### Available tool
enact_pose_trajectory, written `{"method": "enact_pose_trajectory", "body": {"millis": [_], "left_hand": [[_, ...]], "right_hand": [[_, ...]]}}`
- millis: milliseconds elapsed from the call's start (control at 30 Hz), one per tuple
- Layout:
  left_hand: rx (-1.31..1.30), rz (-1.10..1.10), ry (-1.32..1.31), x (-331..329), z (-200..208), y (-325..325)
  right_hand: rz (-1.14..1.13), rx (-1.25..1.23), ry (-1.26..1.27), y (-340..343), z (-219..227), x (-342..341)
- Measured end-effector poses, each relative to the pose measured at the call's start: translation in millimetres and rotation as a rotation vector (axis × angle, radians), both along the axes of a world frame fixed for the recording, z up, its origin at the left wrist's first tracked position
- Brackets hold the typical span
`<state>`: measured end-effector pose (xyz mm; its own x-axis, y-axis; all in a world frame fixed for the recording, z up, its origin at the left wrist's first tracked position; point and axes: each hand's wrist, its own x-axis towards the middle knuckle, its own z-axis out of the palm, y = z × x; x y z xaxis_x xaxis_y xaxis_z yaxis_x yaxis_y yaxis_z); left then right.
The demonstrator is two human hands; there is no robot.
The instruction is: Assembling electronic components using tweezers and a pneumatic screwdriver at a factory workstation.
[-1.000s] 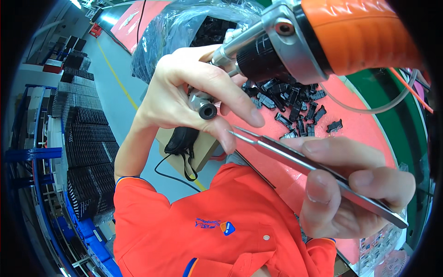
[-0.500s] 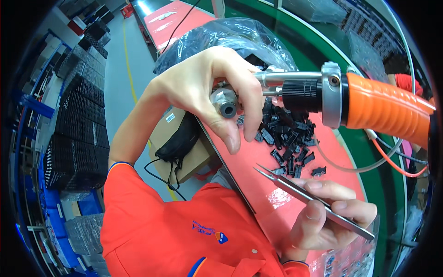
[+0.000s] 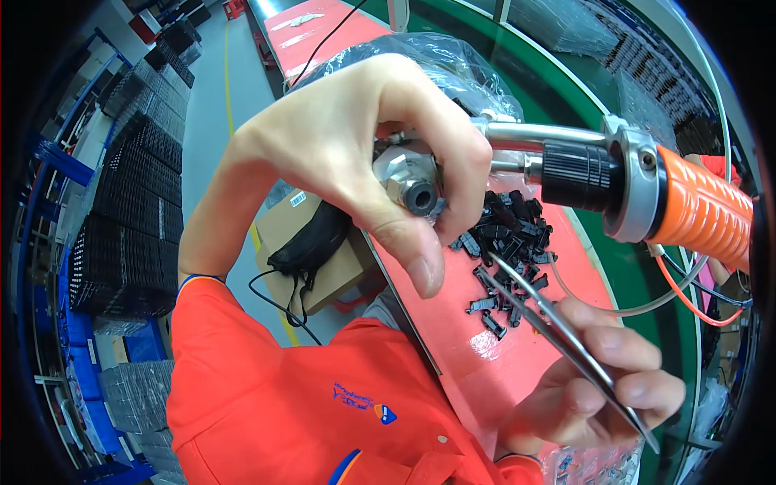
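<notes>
Above the red work mat (image 3: 485, 364), the left hand (image 3: 347, 153) is clenching the orange-handled metal tool's nozzle (image 3: 412, 182); the right hand (image 3: 598, 388) is pinching steel tweezers (image 3: 566, 339) over small black plastic clips (image 3: 509, 250). Steadying both wrists should help.

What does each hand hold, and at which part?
Left hand: orange-handled metal power tool, at its silver nose. Right hand: thin steel tweezers, near their rear end.

The left hand (image 3: 356, 153) grips the metal nozzle (image 3: 412, 182) of an orange-handled tool (image 3: 695, 206). Just below the nozzle, the right hand (image 3: 598, 388) pinches tweezers (image 3: 566, 339) (tips over black clips (image 3: 509, 250)).
</notes>
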<state>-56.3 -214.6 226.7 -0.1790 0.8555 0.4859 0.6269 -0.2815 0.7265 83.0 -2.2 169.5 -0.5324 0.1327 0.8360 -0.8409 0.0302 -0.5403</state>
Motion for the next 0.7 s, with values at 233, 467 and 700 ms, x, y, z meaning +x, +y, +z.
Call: {"method": "enact_pose_trajectory", "body": {"millis": [233, 467, 700], "left_hand": [[-0.019, 0.027, -0.074, 7, 3, -4], [-0.094, 0.015, -0.110, 6, 1, -8], [-0.180, 0.025, -0.213, 7, 6, -9]], "right_hand": [[0.241, 0.036, 0.117, 3, 24, -20], [0.293, 0.157, 0.063, 36, 24, -22], [0.340, 0.271, 0.013, 54, 27, -26]]}}
